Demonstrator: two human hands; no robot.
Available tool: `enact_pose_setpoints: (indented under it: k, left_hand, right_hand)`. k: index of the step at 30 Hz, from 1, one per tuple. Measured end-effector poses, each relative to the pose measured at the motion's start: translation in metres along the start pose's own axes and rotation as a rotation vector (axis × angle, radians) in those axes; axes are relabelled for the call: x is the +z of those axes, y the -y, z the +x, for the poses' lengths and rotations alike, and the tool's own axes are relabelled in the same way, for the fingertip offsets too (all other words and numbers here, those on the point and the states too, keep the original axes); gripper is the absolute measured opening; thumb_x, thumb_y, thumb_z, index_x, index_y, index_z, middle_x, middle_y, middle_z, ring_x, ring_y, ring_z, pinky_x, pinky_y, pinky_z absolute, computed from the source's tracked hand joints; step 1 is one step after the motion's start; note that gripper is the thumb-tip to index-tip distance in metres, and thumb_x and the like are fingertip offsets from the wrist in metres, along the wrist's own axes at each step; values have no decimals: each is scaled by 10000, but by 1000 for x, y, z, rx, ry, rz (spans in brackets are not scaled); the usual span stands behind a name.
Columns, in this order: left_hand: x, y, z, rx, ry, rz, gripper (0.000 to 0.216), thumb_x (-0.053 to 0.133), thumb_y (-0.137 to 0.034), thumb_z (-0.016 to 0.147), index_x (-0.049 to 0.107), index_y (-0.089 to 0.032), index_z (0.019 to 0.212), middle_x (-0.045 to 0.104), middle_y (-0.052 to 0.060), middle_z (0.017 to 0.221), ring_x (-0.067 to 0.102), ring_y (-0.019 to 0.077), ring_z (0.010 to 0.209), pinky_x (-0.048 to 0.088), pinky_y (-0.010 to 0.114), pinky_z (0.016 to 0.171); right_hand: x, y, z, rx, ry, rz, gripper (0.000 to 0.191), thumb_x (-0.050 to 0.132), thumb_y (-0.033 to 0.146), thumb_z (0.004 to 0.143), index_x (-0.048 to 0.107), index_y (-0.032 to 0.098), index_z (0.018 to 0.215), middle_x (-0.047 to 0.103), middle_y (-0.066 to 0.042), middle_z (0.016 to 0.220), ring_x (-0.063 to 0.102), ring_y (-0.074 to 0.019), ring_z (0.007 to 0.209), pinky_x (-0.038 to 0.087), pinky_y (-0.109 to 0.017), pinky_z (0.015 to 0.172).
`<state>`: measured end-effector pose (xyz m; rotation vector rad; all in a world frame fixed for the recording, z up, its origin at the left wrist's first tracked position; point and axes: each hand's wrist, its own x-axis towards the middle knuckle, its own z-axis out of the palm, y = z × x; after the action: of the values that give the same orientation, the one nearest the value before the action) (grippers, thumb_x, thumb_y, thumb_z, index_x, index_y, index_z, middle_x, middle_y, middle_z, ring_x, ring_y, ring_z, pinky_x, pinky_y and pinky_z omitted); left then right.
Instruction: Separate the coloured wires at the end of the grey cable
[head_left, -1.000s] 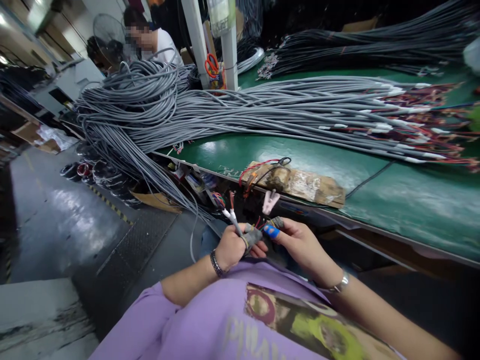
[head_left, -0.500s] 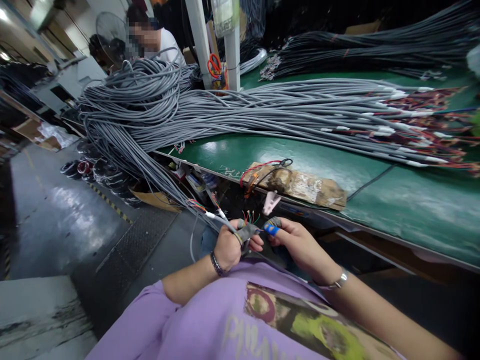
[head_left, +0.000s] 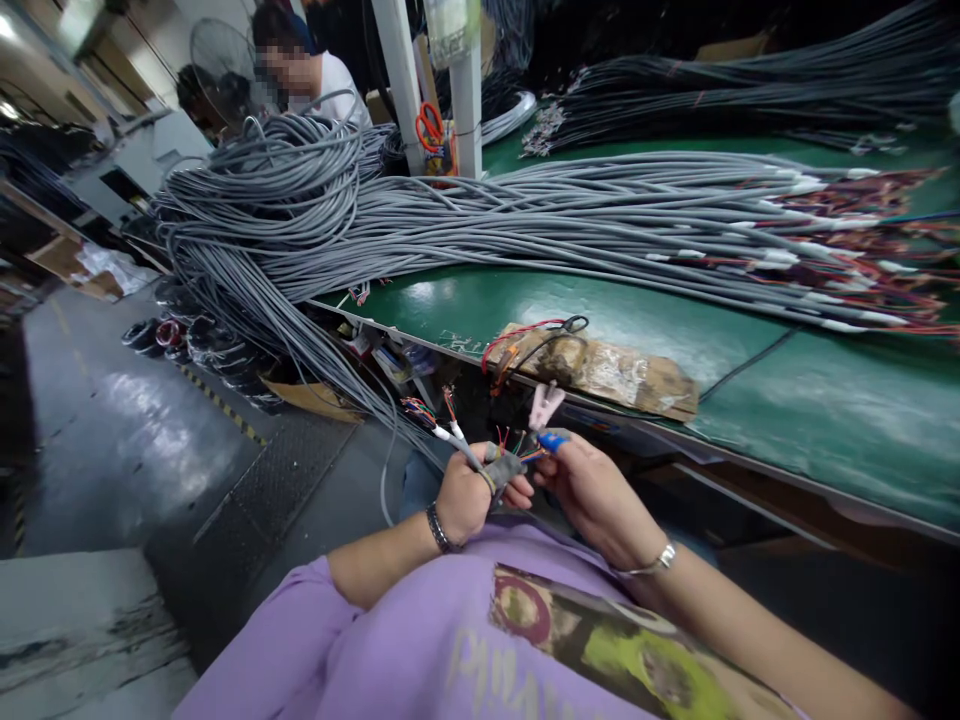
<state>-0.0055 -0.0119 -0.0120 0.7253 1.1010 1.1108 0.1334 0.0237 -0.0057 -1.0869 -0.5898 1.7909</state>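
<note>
Wires (head_left: 532, 456) at risk of breaking

Left hand (head_left: 471, 488) clasps grey cables (head_left: 470, 456); right hand (head_left: 586, 482) pinches the thin coloured wires, where too hard a tug could break strands. Just beyond, a pink clip (head_left: 545, 407) near the bench (head_left: 757, 395) edge could snag stray ends.

Head-worn view, forward and down

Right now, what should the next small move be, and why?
Probably, the right hand should separate one of the thin coloured wires: it is right at them, several already splay apart, and the left hand grips the gray cables.
</note>
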Motion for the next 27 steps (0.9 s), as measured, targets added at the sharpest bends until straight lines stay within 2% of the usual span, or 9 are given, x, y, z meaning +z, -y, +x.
enact_pose_setpoints:
  k: [2, 4, 7, 9, 11, 15, 20, 23, 27]
  left_hand:
    - [-1, 0, 0, 2, -8, -13, 401, 737, -492, 687, 600, -116, 680, 657, 49, 565, 598, 131, 431, 445, 213, 428]
    - [-1, 0, -1, 11, -19, -18, 400, 733, -493, 691, 597, -117, 680, 660, 51, 573, 600, 131, 434, 442, 213, 426]
    - [0, -1, -1, 16, -29, -8, 413, 733, -506, 688, 589, -119, 678, 649, 45, 555, 587, 123, 423, 430, 208, 424]
    - [0, -1, -1, 10, -31, 7, 425, 734, -516, 685, 579, -121, 663, 640, 41, 544, 580, 119, 417, 430, 208, 430]
    - [0, 0, -1, -1, -20, 20, 435, 736, -526, 678, 567, -126, 653, 636, 39, 542, 580, 122, 416, 434, 214, 434]
    - [-1, 3, 0, -26, 2, 25, 433, 741, -526, 670, 557, -134, 664, 637, 34, 542, 583, 134, 410, 442, 225, 427]
    - [0, 2, 1, 13, -79, -35, 388, 727, -484, 690, 579, -126, 685, 625, 29, 519, 567, 120, 394, 415, 201, 402]
    - [2, 0, 1, 26, -133, -68, 369, 727, -468, 687, 581, -129, 692, 618, 20, 508, 553, 114, 380, 411, 197, 388]
    - [3, -2, 0, 24, -120, -51, 373, 726, -474, 682, 574, -134, 673, 614, 20, 506, 548, 113, 379, 412, 200, 382]
  right_hand:
    - [-10, 0, 6, 45, -83, 81, 233, 787, 291, 620, 574, 203, 658, 516, 40, 599, 434, -84, 505, 428, -220, 493]
    - [-15, 1, 7, 108, -58, 98, 210, 776, 314, 639, 615, 204, 714, 568, 16, 668, 477, -99, 544, 456, -234, 524]
    - [-12, 3, -1, 158, 144, 15, 265, 758, 408, 690, 629, 182, 736, 572, 0, 648, 508, -120, 564, 465, -273, 564]
    - [-5, 4, -7, 130, 288, -53, 308, 749, 452, 711, 598, 184, 717, 543, 11, 582, 514, -135, 544, 454, -305, 574]
    - [3, 6, -12, 84, 354, -119, 334, 759, 472, 703, 572, 196, 720, 543, 16, 549, 519, -148, 521, 438, -322, 566]
    - [11, 9, -14, 26, 297, -223, 364, 798, 475, 642, 560, 203, 684, 558, 12, 531, 484, -135, 489, 403, -306, 528]
    - [7, 5, -13, -10, 186, -248, 334, 810, 414, 610, 567, 187, 641, 545, 14, 540, 435, -109, 495, 362, -277, 517]
    - [4, 0, -11, -11, 175, -262, 342, 811, 418, 607, 563, 183, 623, 522, 20, 542, 421, -105, 507, 357, -271, 526]
    - [2, 0, -9, -34, 164, -284, 354, 796, 460, 634, 584, 177, 663, 520, 21, 572, 416, -101, 519, 355, -262, 530]
